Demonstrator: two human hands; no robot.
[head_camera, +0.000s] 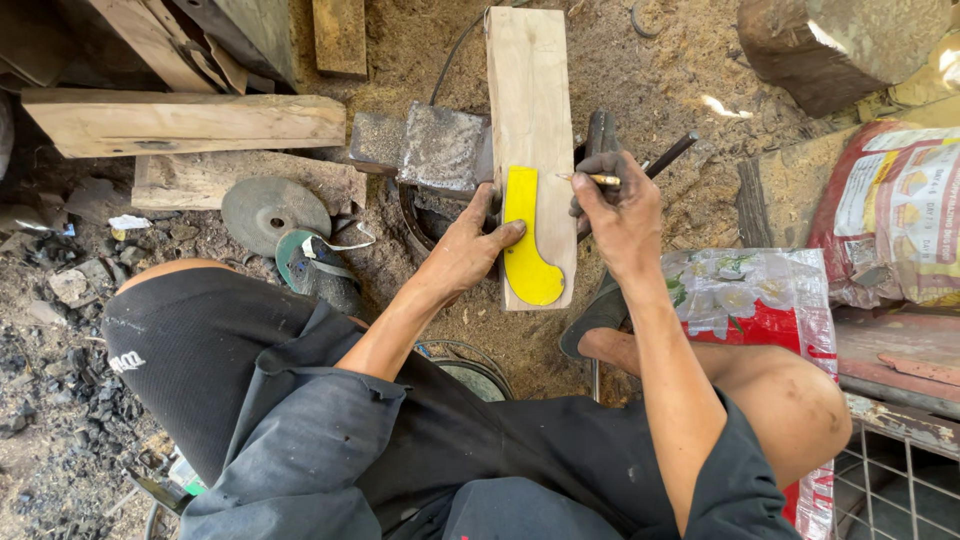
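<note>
A pale wooden plank (531, 90) lies lengthwise in front of me, resting on a dark metal block (440, 148). A yellow curved template (523, 240) lies flat on the plank's near end. My left hand (468, 248) presses on the template from the left, thumb and fingers spread over its edge. At the template's upper right edge my right hand (618, 210) holds a pencil (592, 179), its tip on the wood.
Sawdust covers the ground. Wooden beams (185, 122) and a round metal disc (272, 212) lie at the left. A log (840, 40) sits far right. Printed sacks (890, 210) and a wire cage (900, 480) stand at the right. My knees flank the plank.
</note>
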